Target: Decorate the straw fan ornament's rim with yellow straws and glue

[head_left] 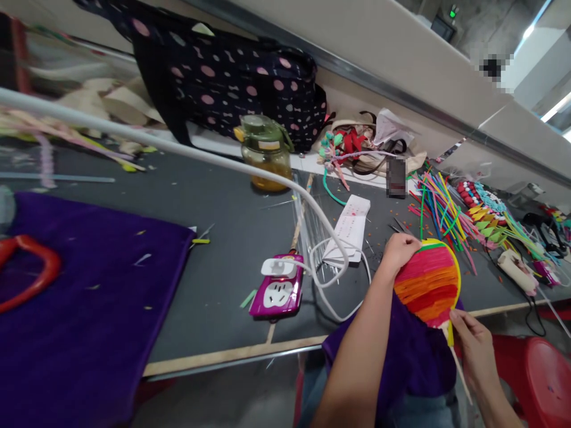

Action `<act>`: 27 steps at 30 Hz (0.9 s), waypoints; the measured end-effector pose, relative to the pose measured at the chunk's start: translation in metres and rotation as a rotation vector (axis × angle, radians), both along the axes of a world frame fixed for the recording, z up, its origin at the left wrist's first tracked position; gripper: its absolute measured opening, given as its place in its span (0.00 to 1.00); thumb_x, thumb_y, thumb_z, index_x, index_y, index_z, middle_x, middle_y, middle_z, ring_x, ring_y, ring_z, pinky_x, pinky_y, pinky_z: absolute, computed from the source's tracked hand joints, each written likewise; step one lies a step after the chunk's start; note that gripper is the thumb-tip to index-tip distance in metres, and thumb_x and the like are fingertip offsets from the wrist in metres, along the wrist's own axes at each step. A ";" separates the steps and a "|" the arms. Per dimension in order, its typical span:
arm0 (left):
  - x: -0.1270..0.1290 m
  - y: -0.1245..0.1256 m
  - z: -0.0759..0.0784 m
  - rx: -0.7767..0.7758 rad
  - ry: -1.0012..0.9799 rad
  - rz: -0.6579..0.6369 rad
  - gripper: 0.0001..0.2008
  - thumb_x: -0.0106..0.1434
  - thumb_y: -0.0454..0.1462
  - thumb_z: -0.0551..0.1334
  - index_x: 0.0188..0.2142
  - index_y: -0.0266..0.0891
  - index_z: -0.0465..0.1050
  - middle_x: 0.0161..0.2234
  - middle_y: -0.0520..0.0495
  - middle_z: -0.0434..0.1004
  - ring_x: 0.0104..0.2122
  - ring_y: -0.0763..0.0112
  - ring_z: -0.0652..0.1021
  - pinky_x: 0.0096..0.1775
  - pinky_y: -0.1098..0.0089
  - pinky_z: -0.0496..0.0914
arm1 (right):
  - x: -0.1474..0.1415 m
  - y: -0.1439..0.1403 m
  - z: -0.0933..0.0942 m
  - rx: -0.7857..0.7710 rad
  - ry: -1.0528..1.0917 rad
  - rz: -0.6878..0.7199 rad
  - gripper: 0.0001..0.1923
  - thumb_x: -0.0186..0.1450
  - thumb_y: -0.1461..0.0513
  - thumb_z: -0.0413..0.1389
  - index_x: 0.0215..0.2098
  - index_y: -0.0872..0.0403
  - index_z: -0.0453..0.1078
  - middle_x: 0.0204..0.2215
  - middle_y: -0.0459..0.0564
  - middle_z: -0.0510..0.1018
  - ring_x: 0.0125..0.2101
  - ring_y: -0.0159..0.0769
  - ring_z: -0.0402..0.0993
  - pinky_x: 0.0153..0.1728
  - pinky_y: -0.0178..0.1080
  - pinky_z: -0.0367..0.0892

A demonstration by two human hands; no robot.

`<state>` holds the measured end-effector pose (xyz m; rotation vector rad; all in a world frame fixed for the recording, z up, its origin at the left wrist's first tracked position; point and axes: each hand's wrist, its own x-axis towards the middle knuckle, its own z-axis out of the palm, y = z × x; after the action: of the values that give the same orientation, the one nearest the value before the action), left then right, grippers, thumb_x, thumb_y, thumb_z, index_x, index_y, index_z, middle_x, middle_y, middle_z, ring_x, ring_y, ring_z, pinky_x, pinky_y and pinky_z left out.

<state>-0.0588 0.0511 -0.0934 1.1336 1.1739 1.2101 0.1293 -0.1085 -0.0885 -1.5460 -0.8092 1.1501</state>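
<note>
The fan looks filled, yellow edging apparently lining only its right; the left hand pinches its far rim, the right hand the edging's near end.

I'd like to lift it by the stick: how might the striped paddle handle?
The striped paddle is probably light, given its slender stick. It seems fairly stiff, looking flat between the left hand at its upper edge and the right hand near its base. Lifted by the stick alone, it may tip, since its width is all at one end.
</note>
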 end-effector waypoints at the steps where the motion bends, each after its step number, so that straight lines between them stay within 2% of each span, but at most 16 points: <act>1: 0.000 0.000 -0.001 -0.001 0.002 -0.001 0.08 0.52 0.34 0.62 0.26 0.35 0.82 0.26 0.48 0.81 0.30 0.67 0.77 0.31 0.74 0.67 | 0.000 0.000 0.000 0.010 -0.020 0.005 0.16 0.51 0.55 0.68 0.35 0.55 0.78 0.30 0.48 0.82 0.33 0.42 0.77 0.35 0.39 0.71; 8: 0.001 0.001 -0.003 0.010 0.005 -0.011 0.08 0.51 0.35 0.62 0.26 0.36 0.82 0.25 0.49 0.81 0.30 0.66 0.77 0.31 0.74 0.66 | 0.001 -0.001 -0.002 0.013 -0.064 0.000 0.16 0.51 0.54 0.67 0.35 0.53 0.78 0.32 0.46 0.82 0.33 0.39 0.77 0.36 0.37 0.69; 16: -0.002 -0.002 0.001 0.028 -0.004 -0.007 0.09 0.51 0.35 0.62 0.26 0.35 0.82 0.23 0.50 0.79 0.29 0.68 0.76 0.30 0.74 0.66 | -0.001 -0.003 -0.006 -0.007 0.059 0.009 0.16 0.53 0.54 0.67 0.36 0.52 0.75 0.30 0.46 0.82 0.30 0.41 0.78 0.29 0.36 0.70; 23: -0.003 -0.003 0.005 0.026 -0.022 -0.019 0.09 0.52 0.35 0.62 0.26 0.35 0.82 0.24 0.48 0.80 0.28 0.67 0.76 0.30 0.73 0.67 | 0.007 -0.001 -0.005 -0.081 0.224 0.048 0.12 0.50 0.57 0.69 0.32 0.49 0.75 0.26 0.43 0.81 0.25 0.38 0.77 0.28 0.37 0.71; 27: -0.004 -0.004 0.006 0.022 -0.033 -0.025 0.09 0.52 0.35 0.62 0.27 0.35 0.82 0.24 0.48 0.80 0.28 0.67 0.76 0.31 0.72 0.67 | 0.006 -0.001 -0.002 -0.120 0.298 0.088 0.13 0.51 0.58 0.69 0.33 0.51 0.75 0.27 0.47 0.82 0.26 0.40 0.79 0.30 0.39 0.72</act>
<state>-0.0623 0.0471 -0.0874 1.1373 1.1205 1.2205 0.1354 -0.1091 -0.0903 -1.4015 -0.6219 1.4755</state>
